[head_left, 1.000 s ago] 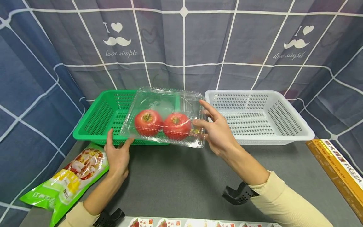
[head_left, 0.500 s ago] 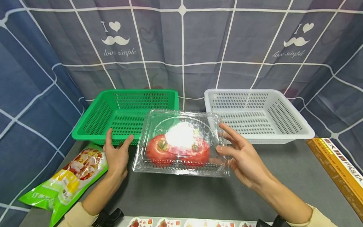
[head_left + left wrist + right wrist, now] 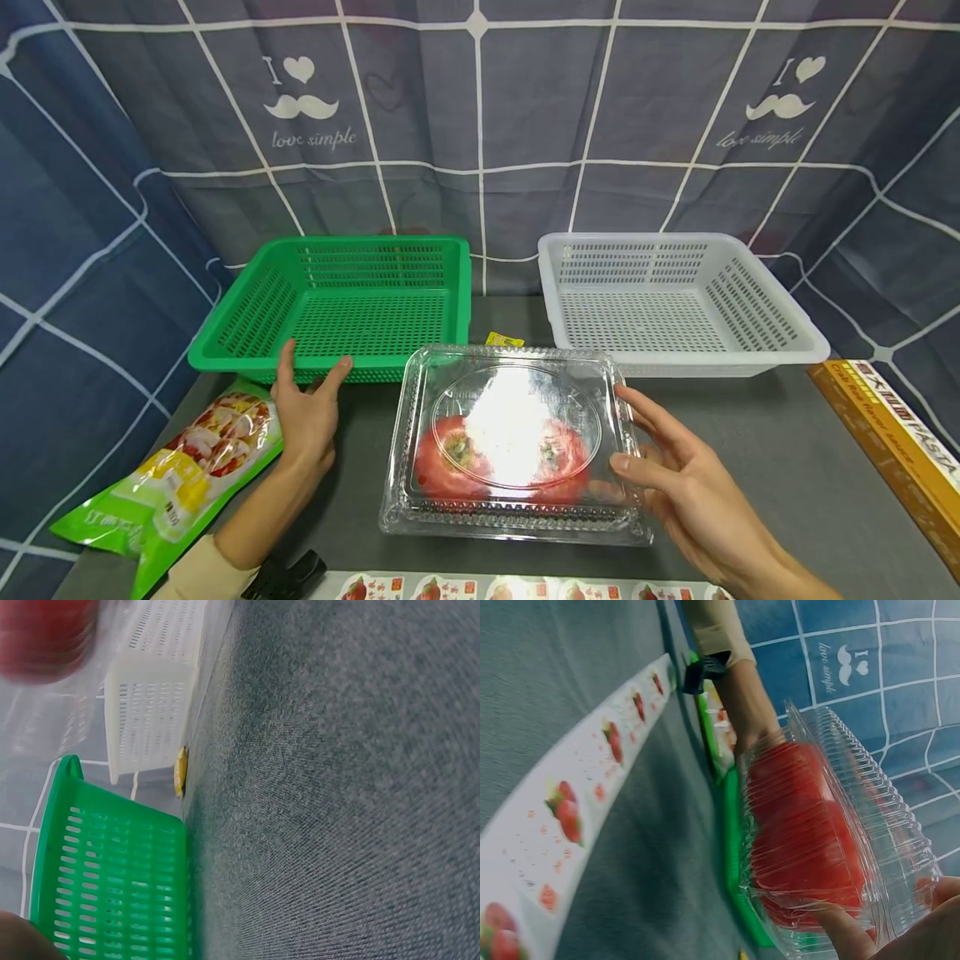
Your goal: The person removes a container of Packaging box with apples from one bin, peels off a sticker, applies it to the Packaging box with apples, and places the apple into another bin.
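Observation:
My right hand (image 3: 701,487) grips the right edge of a clear plastic clamshell box (image 3: 517,529), thumb on top and other fingers partly hidden behind it. Two round red fruits (image 3: 450,471), which look like apples, lie inside; glare on the lid covers part of them. In the right wrist view the box (image 3: 900,825) is tilted, with my thumb and fingers at its near end. My left hand (image 3: 306,421) is at the front wall of the green basket (image 3: 375,364), thumb and index finger extended and spread against it; the remaining fingers are mostly hidden.
A white basket (image 3: 690,360) stands at the back right. Between the baskets lies a small yellow packet (image 3: 504,339). A green food bag (image 3: 202,467) is at the left, an orange pasta box (image 3: 892,467) at the right, and a strip of fruit stickers (image 3: 480,587) along the front edge.
My right hand has brought the clamshell box from over the green basket toward me and to the right, uncovering the yellow packet. The left hand has stayed at the basket.

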The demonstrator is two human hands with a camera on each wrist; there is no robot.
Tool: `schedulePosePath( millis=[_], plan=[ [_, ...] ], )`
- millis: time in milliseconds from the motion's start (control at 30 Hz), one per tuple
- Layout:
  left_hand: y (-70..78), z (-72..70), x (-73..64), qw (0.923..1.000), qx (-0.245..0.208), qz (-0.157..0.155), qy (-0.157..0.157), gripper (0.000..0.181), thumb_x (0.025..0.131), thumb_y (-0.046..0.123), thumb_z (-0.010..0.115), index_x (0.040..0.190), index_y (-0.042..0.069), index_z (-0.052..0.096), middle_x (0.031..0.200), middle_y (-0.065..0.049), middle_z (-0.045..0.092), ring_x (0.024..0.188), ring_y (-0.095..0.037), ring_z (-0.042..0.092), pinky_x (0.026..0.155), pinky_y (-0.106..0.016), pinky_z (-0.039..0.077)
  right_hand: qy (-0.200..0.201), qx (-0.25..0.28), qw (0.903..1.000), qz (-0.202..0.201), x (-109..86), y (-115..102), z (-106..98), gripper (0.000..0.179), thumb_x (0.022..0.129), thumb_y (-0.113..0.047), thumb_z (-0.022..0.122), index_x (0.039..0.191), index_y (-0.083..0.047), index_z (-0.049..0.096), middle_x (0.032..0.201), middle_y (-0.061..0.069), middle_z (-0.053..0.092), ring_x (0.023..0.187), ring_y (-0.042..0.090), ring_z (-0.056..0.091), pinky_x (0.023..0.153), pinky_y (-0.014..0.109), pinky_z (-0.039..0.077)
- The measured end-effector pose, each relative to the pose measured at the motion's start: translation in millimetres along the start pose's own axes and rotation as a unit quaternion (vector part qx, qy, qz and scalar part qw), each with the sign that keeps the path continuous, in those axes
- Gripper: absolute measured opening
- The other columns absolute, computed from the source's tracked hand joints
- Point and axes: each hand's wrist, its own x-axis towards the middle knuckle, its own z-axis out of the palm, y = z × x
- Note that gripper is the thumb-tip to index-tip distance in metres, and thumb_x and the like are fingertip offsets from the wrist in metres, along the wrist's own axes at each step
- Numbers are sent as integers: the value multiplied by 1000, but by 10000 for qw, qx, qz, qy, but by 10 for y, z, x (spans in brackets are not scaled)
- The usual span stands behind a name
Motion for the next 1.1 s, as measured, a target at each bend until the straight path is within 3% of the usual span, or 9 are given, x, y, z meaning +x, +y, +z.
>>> schedulePosePath(
  millis=[100, 200, 333, 433, 633, 833, 1100],
  plan=[
    [-1, -8, -4, 10000, 9, 34, -33, 87, 92, 36, 70, 158, 37, 14, 159, -12, -1, 139, -40, 29, 108, -50, 34, 125, -147, 9997, 162, -53, 70, -43, 74, 95, 3, 59, 157, -18, 24, 158, 13, 5, 97, 14, 51, 90, 48, 51],
    [-6, -14, -3, 10000, 35, 46, -51, 87, 92, 36, 70, 158, 37, 14, 159, -12, 0, 140, -39, 29, 108, -50, 34, 320, -417, 9982, 296, -77, 143, -86, 74, 94, 0, 62, 156, -20, 27, 155, 13, 8, 80, 10, 47, 80, 34, 56],
    [-8, -18, -1, 9999, 67, 20, -86, 86, 93, 37, 69, 158, 38, 13, 159, -11, -2, 140, -39, 29, 108, -50, 34, 502, -669, 9958, 360, -75, 233, -121, 75, 92, -1, 64, 156, -20, 29, 149, 14, 12, 71, 6, 48, 61, 20, 48],
    [-1, -20, 1, 9999, 70, -1, -121, 87, 93, 37, 69, 158, 38, 12, 159, -11, -4, 141, -38, 28, 108, -50, 34, 600, -701, 9948, 428, -62, 285, -131, 76, 91, 0, 65, 156, -19, 29, 149, 14, 14, 74, 9, 53, 66, 24, 51],
    [12, -19, -5, 9999, 111, -10, -112, 87, 93, 36, 69, 158, 38, 12, 160, -11, -4, 140, -37, 29, 109, -49, 34, 708, -551, 9938, 650, 9, 320, -156, 77, 91, 1, 62, 157, -19, 28, 156, 16, 14, 93, 19, 57, 88, 45, 53],
    [9, -4, -3, 9999, 139, -27, -94, 87, 92, 36, 70, 158, 37, 13, 159, -12, -2, 139, -37, 30, 109, -49, 34, 782, -1346, 9847, 785, 70, 320, -200, 70, 95, -10, 64, 156, -22, 31, 153, 21, 18, 98, 34, 61, 83, 46, 55],
    [10, -6, 3, 9999, 104, -38, -35, 86, 92, 36, 70, 158, 38, 15, 159, -12, -2, 138, -37, 32, 107, -49, 35, 701, -2069, 9732, 721, 102, 306, -222, 68, 96, -14, 64, 155, -25, 31, 150, 24, 23, 92, 27, 57, 75, 42, 54]
  ],
)
